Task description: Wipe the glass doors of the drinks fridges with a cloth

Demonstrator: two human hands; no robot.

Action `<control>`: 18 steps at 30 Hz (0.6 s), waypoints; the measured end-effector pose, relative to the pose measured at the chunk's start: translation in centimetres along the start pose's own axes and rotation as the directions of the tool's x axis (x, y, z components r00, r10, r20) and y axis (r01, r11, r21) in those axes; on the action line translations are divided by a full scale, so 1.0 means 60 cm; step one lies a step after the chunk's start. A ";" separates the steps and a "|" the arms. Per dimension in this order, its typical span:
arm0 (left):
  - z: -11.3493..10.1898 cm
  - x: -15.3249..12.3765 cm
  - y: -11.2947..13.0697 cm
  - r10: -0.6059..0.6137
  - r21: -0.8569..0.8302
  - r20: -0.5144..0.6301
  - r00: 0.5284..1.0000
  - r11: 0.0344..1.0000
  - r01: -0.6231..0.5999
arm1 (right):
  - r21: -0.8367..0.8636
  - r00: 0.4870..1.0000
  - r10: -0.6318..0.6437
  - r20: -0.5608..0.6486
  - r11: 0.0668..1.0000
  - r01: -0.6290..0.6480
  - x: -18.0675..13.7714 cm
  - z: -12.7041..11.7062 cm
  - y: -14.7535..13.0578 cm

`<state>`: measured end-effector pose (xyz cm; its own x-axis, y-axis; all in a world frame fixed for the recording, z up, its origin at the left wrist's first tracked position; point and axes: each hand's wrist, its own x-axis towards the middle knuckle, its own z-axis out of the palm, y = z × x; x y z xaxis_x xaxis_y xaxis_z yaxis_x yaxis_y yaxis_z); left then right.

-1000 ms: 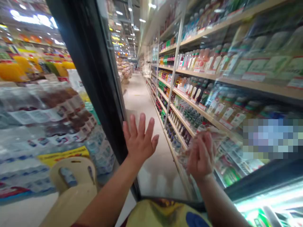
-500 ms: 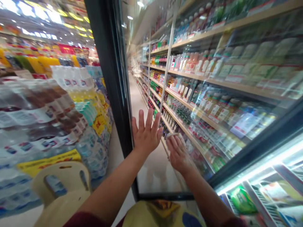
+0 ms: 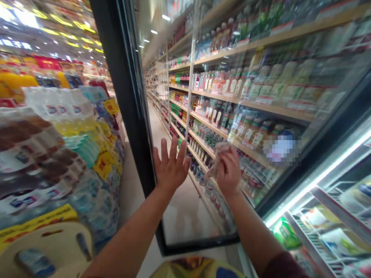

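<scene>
A glass door (image 3: 185,220) in a black frame (image 3: 127,96) stands swung out in front of me, bottled drinks on shelves showing through the pane. Flat against the glass near the door's left edge lies my left hand (image 3: 171,166), its fingers spread and holding nothing. To its right, my right hand (image 3: 230,173) is closed around a crumpled, greyish-pink cloth (image 3: 222,154) at the pane. Part of the cloth sticks out on the left of the fingers; the rest is hidden by the hand.
At lower right is a lit cooler with wire racks (image 3: 314,239) and packaged goods. On the left, shrink-wrapped bottle packs (image 3: 31,170) are stacked with yellow signs (image 3: 104,162). A beige plastic chair (image 3: 52,247) stands at lower left. A tiled aisle (image 3: 129,177) runs beyond the door.
My right hand has moved up and slightly right with the cloth, from flatter fingers to a bunched grip. My left hand stays spread on the glass. The view has shifted slightly.
</scene>
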<state>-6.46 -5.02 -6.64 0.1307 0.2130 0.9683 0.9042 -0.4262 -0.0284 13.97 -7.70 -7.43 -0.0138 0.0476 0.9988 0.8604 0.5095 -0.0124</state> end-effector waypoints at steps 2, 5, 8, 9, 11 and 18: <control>0.002 0.000 -0.001 -0.008 -0.028 -0.002 1.000 1.000 0.008 | -0.090 0.999 0.003 -0.049 0.996 -0.008 0.026 0.004 0.014; 0.002 0.000 0.000 -0.012 -0.047 -0.018 1.000 0.999 0.011 | -0.221 0.997 0.038 0.063 0.975 -0.023 -0.016 0.016 0.000; 0.000 0.000 0.002 -0.009 -0.025 0.000 1.000 1.000 0.009 | -0.278 0.965 0.010 0.262 0.958 0.066 -0.100 0.020 -0.027; 0.000 0.000 0.003 -0.005 -0.013 0.006 1.000 1.000 0.006 | -0.277 0.955 -0.021 0.297 0.955 0.107 -0.113 0.017 -0.028; -0.001 0.002 0.003 0.001 0.008 0.010 1.000 1.000 -0.001 | -0.281 0.959 -0.046 0.281 0.951 0.128 -0.098 0.007 -0.012; -0.004 0.003 0.006 -0.046 -0.020 0.042 0.998 0.999 0.047 | -0.278 0.985 0.148 0.088 0.953 -0.118 0.000 -0.008 0.024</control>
<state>-6.21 -5.32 -6.45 0.1063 0.2694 0.9571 0.9009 -0.4334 0.0220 15.45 -7.36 -7.40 0.0688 0.1982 0.9777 0.9636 0.2407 -0.1166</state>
